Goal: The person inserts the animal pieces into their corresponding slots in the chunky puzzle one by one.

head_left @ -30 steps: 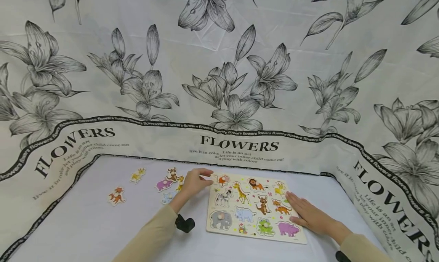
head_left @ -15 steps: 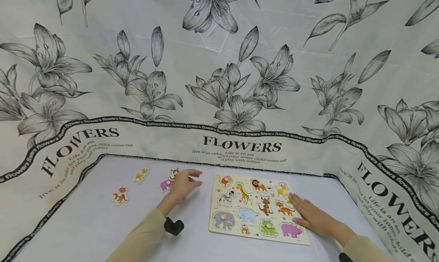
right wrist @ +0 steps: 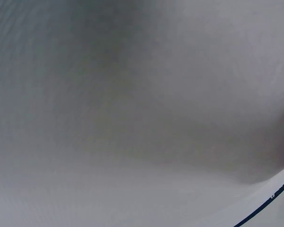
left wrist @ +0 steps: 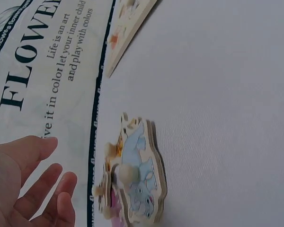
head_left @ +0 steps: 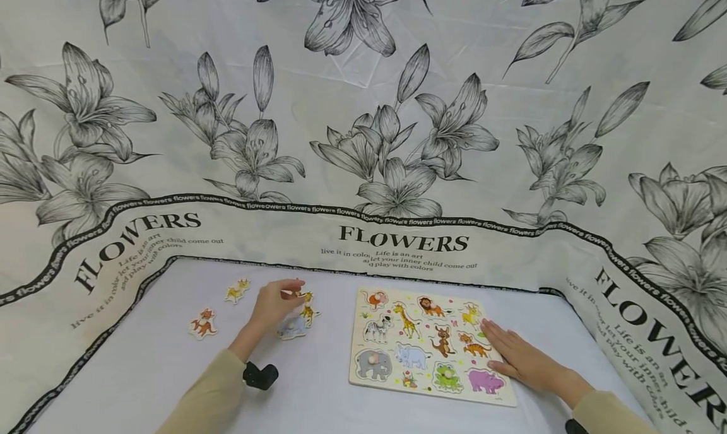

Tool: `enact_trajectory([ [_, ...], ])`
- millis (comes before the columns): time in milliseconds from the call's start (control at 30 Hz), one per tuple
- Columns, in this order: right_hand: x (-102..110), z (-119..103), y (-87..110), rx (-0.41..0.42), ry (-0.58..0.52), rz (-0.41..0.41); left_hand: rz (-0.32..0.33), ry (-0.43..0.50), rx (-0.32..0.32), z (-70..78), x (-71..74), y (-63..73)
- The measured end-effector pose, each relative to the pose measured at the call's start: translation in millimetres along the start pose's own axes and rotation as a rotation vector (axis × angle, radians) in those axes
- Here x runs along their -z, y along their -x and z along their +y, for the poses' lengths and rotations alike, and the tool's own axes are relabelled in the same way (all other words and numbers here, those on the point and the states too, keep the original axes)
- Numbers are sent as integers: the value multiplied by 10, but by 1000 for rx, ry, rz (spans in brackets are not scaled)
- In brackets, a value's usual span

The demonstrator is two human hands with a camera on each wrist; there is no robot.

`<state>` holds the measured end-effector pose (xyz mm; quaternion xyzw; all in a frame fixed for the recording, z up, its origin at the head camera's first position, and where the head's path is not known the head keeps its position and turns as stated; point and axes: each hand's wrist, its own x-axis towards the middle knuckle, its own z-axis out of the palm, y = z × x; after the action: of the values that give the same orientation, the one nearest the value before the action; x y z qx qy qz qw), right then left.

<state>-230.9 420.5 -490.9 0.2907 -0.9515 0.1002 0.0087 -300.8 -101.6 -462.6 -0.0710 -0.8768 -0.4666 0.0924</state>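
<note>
My left hand (head_left: 274, 308) hovers over a small cluster of knobbed wooden animal pieces, its fingers loosely curved with nothing between them. In the left wrist view, the fingertips (left wrist: 68, 182) stand apart from the cluster. A light-blue animal piece (left wrist: 141, 187) with a round wooden knob lies there. The giraffe piece (head_left: 308, 309) is partly in view beside it, and purple shows under the cluster's lower edge. My right hand (head_left: 528, 363) rests with straight fingers on the right edge of the animal puzzle board (head_left: 431, 393).
Left of the cluster lie a yellow animal piece (head_left: 236, 290) and an orange-brown animal piece (head_left: 203, 323). A white cloth (head_left: 142, 371) covers the table. Flower-printed fabric (head_left: 272, 232) rises behind it. The right wrist view is mostly blurred pale cloth.
My left hand has moved left, from the board's upper left corner to above the piece cluster. My right hand has stayed on the board's right edge.
</note>
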Motion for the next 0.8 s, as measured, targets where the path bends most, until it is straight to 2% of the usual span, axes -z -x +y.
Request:
enact_trajectory([
  [333,3,-4,-22,-28,-22,-15,32,-33,23,-167,308,61],
  [600,-20,34,-15,-24,-13,-17,59,-58,43,-332,371,153],
  [800,-11,32,-25,-50,-49,-47,80,-99,38,-410,455,227],
])
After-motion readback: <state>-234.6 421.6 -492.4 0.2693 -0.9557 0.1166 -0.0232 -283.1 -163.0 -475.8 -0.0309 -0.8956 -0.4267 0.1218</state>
